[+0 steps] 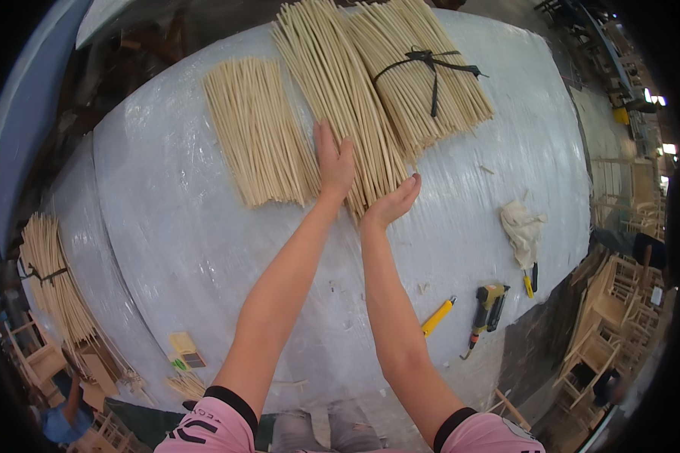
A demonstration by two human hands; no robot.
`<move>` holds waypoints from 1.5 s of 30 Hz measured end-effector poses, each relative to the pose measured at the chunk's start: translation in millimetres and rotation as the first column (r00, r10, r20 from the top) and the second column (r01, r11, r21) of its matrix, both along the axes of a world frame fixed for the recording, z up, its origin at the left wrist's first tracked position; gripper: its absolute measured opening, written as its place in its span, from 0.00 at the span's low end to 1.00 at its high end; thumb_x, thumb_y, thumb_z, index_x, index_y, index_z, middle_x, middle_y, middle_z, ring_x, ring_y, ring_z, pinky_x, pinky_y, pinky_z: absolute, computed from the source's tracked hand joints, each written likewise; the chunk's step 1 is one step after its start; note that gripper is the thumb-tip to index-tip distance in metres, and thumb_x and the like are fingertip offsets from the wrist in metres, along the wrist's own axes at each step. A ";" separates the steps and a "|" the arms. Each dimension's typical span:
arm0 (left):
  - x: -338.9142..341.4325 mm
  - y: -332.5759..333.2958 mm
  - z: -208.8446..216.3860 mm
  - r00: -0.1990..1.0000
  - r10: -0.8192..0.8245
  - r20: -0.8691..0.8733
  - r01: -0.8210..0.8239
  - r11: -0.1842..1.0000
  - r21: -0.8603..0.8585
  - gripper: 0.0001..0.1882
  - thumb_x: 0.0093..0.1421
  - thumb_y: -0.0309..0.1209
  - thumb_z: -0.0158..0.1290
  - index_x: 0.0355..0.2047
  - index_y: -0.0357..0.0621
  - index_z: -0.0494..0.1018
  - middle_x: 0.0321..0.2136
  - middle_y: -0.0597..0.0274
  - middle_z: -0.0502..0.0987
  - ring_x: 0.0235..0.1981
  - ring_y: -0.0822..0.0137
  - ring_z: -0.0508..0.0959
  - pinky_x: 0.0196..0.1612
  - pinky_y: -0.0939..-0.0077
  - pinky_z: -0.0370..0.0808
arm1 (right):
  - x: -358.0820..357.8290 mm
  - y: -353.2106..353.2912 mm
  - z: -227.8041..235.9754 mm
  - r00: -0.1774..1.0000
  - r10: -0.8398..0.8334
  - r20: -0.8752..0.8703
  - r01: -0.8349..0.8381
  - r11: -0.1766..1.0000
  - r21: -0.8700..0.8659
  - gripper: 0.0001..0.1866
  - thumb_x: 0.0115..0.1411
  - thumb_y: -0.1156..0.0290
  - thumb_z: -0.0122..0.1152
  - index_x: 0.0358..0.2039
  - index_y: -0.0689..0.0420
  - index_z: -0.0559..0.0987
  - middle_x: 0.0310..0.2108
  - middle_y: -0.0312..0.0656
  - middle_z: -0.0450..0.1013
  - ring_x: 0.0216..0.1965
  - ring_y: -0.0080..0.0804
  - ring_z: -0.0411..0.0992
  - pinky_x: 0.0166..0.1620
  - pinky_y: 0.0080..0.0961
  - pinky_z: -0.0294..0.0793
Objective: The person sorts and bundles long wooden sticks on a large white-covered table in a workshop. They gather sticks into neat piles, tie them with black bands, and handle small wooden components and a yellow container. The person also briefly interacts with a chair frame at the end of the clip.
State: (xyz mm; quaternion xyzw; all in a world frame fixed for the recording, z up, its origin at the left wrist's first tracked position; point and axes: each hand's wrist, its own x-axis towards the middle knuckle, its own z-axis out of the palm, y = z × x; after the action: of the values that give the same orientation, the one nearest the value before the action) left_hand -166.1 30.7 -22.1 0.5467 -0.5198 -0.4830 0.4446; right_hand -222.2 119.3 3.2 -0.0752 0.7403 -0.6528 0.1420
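Note:
A loose bundle of pale thin wooden sticks [344, 83] lies lengthwise in the middle of the plastic-wrapped table. My left hand [336, 164] rests along its left side, fingers stretched out and thumb apart. Against the near ends of the same sticks sits my right hand [391, 204], its palm turned to them and its fingers extended. A flatter pile of shorter sticks [257, 132] lies just left of my left hand. To the right, a thick bundle of sticks [423, 83] is tied round with a black strip [431, 60], touching the loose one.
On the right of the table [181, 158] lie a yellow utility knife [439, 317], a nail gun [488, 313], a whitish cloth glove [521, 230] and a yellow-and-black handled tool [531, 281]. Another tied stick bundle [53, 275] stands at far left. Wooden chair frames [608, 325] fill the right side.

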 end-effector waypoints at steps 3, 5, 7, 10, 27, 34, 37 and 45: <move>1.9 2.1 0.7 0.994 0.111 -0.010 -0.111 0.994 0.021 0.38 0.74 0.36 0.46 0.76 0.31 0.45 0.78 0.38 0.45 0.79 0.44 0.43 0.79 0.58 0.40 | 5.2 24.6 -6.0 0.999 -0.028 -0.032 0.029 0.999 0.032 0.35 0.79 0.53 0.38 0.74 0.69 0.56 0.76 0.60 0.51 0.75 0.55 0.53 0.75 0.43 0.53; 15.6 -0.3 -5.7 0.983 0.181 -0.018 -0.179 0.981 0.071 0.38 0.74 0.36 0.47 0.76 0.31 0.45 0.78 0.38 0.44 0.79 0.44 0.42 0.79 0.57 0.40 | 28.9 41.8 -6.9 1.000 -0.022 -0.007 0.022 0.999 0.031 0.36 0.79 0.53 0.38 0.75 0.69 0.54 0.77 0.60 0.48 0.77 0.55 0.49 0.76 0.44 0.50; 12.1 0.2 3.5 0.994 0.098 0.049 -0.101 0.993 0.063 0.39 0.73 0.36 0.48 0.76 0.30 0.45 0.78 0.37 0.44 0.79 0.43 0.43 0.79 0.57 0.41 | 45.5 49.2 -14.5 1.000 -0.003 0.008 0.003 0.999 0.041 0.36 0.79 0.54 0.39 0.75 0.69 0.52 0.78 0.60 0.45 0.78 0.55 0.46 0.77 0.44 0.48; 13.0 4.6 23.0 0.999 -0.052 0.016 0.050 0.994 0.098 0.40 0.72 0.36 0.49 0.76 0.29 0.45 0.77 0.34 0.44 0.79 0.42 0.43 0.79 0.56 0.41 | 41.2 14.6 -8.4 0.996 0.073 -0.050 -0.073 0.997 0.003 0.37 0.79 0.56 0.41 0.76 0.70 0.49 0.78 0.60 0.43 0.78 0.56 0.43 0.78 0.43 0.46; 233.4 283.1 96.4 0.943 -0.241 0.228 0.224 0.970 0.099 0.20 0.75 0.41 0.48 0.57 0.42 0.78 0.51 0.44 0.82 0.54 0.45 0.80 0.58 0.55 0.76 | 62.4 400.5 39.7 0.691 0.653 0.310 -0.721 0.592 0.361 0.28 0.71 0.72 0.50 0.70 0.59 0.65 0.68 0.46 0.65 0.55 0.37 0.74 0.53 0.34 0.75; 506.4 603.8 137.2 0.904 0.279 0.324 -0.412 0.769 0.488 0.16 0.70 0.37 0.54 0.53 0.45 0.81 0.49 0.52 0.84 0.51 0.54 0.83 0.55 0.65 0.77 | 39.5 361.6 53.8 0.435 0.889 0.143 -0.836 0.340 0.430 0.17 0.75 0.71 0.46 0.56 0.67 0.76 0.49 0.50 0.77 0.44 0.37 0.78 0.47 0.30 0.80; 598.6 647.0 177.5 0.708 0.411 0.575 -0.645 0.707 0.288 0.13 0.70 0.27 0.51 0.50 0.42 0.81 0.38 0.52 0.86 0.39 0.60 0.86 0.46 0.69 0.80 | 99.9 268.6 61.6 0.260 0.965 0.022 -0.890 0.230 0.394 0.16 0.76 0.71 0.46 0.54 0.68 0.77 0.48 0.49 0.78 0.43 0.36 0.78 0.47 0.31 0.80; 805.7 623.3 183.5 0.557 0.683 0.472 -0.815 0.559 0.153 0.12 0.70 0.26 0.52 0.50 0.42 0.80 0.38 0.53 0.84 0.39 0.62 0.86 0.41 0.69 0.80 | 565.8 191.6 115.2 -0.335 0.930 0.155 -0.871 -0.368 0.326 0.15 0.71 0.68 0.57 0.54 0.61 0.80 0.43 0.49 0.83 0.44 0.39 0.83 0.49 0.32 0.81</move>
State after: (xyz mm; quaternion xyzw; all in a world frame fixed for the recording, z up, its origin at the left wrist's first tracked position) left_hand 639.6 654.0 161.4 0.8659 -0.2061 -0.2182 0.4002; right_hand 343.5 311.0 118.3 -0.6805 0.4661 -0.1224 0.5520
